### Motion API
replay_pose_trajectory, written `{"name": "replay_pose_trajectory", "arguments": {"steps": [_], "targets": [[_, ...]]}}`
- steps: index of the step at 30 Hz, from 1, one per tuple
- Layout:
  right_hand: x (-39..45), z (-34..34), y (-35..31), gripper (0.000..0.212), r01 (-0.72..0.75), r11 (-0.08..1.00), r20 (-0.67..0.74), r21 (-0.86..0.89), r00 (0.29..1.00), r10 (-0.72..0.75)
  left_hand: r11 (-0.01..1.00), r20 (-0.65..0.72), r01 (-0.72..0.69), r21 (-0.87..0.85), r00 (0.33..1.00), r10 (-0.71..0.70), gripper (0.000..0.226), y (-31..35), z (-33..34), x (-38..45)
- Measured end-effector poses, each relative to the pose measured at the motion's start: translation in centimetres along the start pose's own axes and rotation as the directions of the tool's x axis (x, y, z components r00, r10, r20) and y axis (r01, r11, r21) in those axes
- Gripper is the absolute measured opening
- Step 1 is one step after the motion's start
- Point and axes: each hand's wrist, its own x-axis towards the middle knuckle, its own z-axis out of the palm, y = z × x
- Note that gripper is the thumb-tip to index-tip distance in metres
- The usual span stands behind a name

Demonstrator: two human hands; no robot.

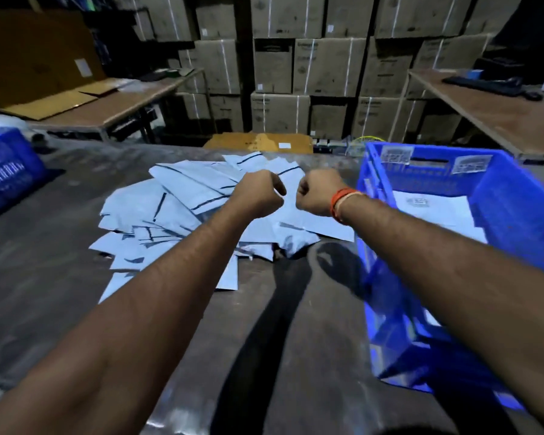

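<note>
While a blue bin sits far left, the envelopes lie heaped on the table under the left hand and right hand. Both hands are curled; whether they pinch one I cannot tell. Probably picking one up; next, lift it over the wall of the crate at right.

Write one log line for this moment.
left hand: curled over mailer pile | right hand: curled beside it | grip: hidden | blue crate: right of pile
</note>
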Motion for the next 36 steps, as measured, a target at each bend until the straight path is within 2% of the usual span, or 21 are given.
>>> {"name": "replay_pose_trajectory", "arguments": {"steps": [2, 6, 8, 10, 13, 17, 19, 22, 26, 29, 31, 34, 36], "targets": [[1.1, 3.4, -1.8, 0.005, 0.003, 1.000, 0.060, -0.007, 0.998, -0.002, 0.997, 0.014, -0.018, 0.079, 1.000, 0.017, 0.028, -3.1, 0.0, 0.1], [2.4, 10.3, -4.5, 0.057, 0.001, 1.000, 0.129, -0.021, 0.992, 0.001, 0.988, 0.105, -0.036, 0.150, 0.994, 0.020, 0.036, -7.8, 0.3, -0.1], [2.8, 13.1, -6.0, 0.060, -0.001, 0.999, 0.129, -0.053, 0.992, 0.008, 0.987, 0.127, -0.049, 0.156, 0.991, 0.030, 0.035, -9.8, 0.7, -0.2], [2.9, 15.3, -7.4, 0.051, -0.025, 0.998, 0.092, -0.060, 0.995, 0.030, 0.992, 0.135, -0.038, 0.119, 0.991, 0.022, 0.035, -11.5, 1.1, -0.3], [2.9, 17.7, -8.4, 0.023, -0.085, 0.996, -0.020, -0.019, 0.996, 0.084, 0.999, 0.111, -0.019, 0.035, 0.994, 0.015, 0.037, -13.4, 1.7, -0.6], [2.1, 18.1, -7.9, 0.028, -0.109, 0.985, -0.223, 0.133, 0.965, 0.137, 0.995, 0.031, -0.073, -0.065, 0.997, 0.075, 0.041, -14.7, 2.1, -1.4], [1.0, 17.1, -7.1, 0.025, -0.071, 0.979, -0.353, 0.192, 0.926, 0.136, 0.989, -0.047, -0.087, -0.117, 0.996, 0.082, 0.040, -15.0, 2.2, -1.9], [-1.7, 14.9, -5.6, 0.016, 0.001, 0.941, -0.529, 0.338, 0.827, 0.189, 0.955, -0.145, -0.108, -0.277, 0.987, 0.069, 0.033, -14.7, 2.6, -3.1], [-5.9, 11.5, -4.2, 0.013, 0.038, 0.843, -0.591, 0.537, 0.730, 0.343, 0.835, -0.084, -0.129, -0.535, 0.992, 0.099, 0.030, -13.5, 3.8, -4.6], [-8.7, 9.2, -3.3, 0.017, 0.094, 0.735, -0.585, 0.672, 0.675, 0.449, 0.721, -0.023, -0.076, -0.688, 0.996, 0.083, 0.023, -13.3, 4.9, -6.1], [-10.1, 8.1, -2.6, 0.018, 0.147, 0.599, -0.535, 0.787, 0.647, 0.543, 0.668, -0.007, -0.060, -0.741, 0.997, 0.082, 0.021, -12.8, 5.3, -7.8], [-12.1, 7.4, -1.9, 0.022, 0.239, 0.369, -0.433, 0.898, 0.630, 0.644, 0.575, -0.058, -0.074, -0.815, 0.997, 0.047, 0.019, -12.1, 5.9, -10.7], [-13.4, 7.9, -1.5, 0.027, 0.186, 0.326, -0.367, 0.927, 0.624, 0.690, 0.445, 0.002, 0.012, -0.896, 1.000, -0.022, 0.014, -11.9, 6.2, -12.6]]}}
